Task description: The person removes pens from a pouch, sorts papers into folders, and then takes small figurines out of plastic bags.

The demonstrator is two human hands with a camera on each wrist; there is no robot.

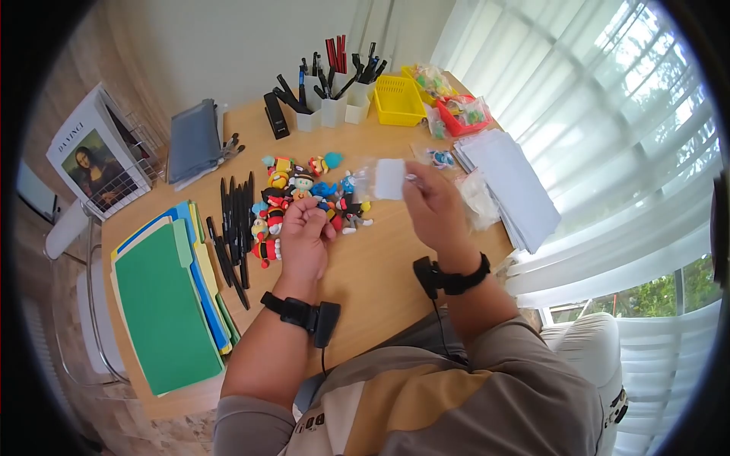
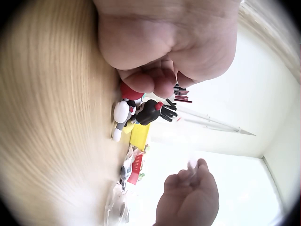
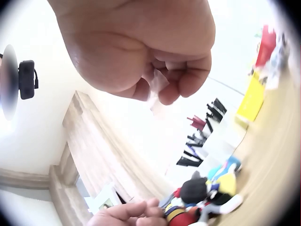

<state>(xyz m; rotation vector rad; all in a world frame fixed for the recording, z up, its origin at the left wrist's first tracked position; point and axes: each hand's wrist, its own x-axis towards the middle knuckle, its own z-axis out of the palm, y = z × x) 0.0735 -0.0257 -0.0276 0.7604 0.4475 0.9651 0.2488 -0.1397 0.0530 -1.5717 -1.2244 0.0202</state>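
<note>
The right hand [image 1: 437, 205] is raised over the table, pinching a clear plastic bag with a white card [image 1: 390, 179]; in the right wrist view a bit of clear film [image 3: 159, 81] shows between its thumb and fingers. The left hand [image 1: 306, 247] is at the near side of a pile of small colourful figures [image 1: 302, 185], fingers curled. In the left wrist view its fingertips are beside a red round part [image 2: 130, 92] of a figure; whether they grip it I cannot tell. A black-headed figure [image 2: 148, 112] stands close by.
Black pens [image 1: 237, 220] and green folders [image 1: 163, 304] lie at left. White pen holders [image 1: 333, 111], a black stapler [image 1: 277, 115], a yellow basket [image 1: 400, 101] and a red basket [image 1: 465, 129] stand at the back. White papers [image 1: 517, 186] and a clear bag [image 1: 479, 199] lie at right.
</note>
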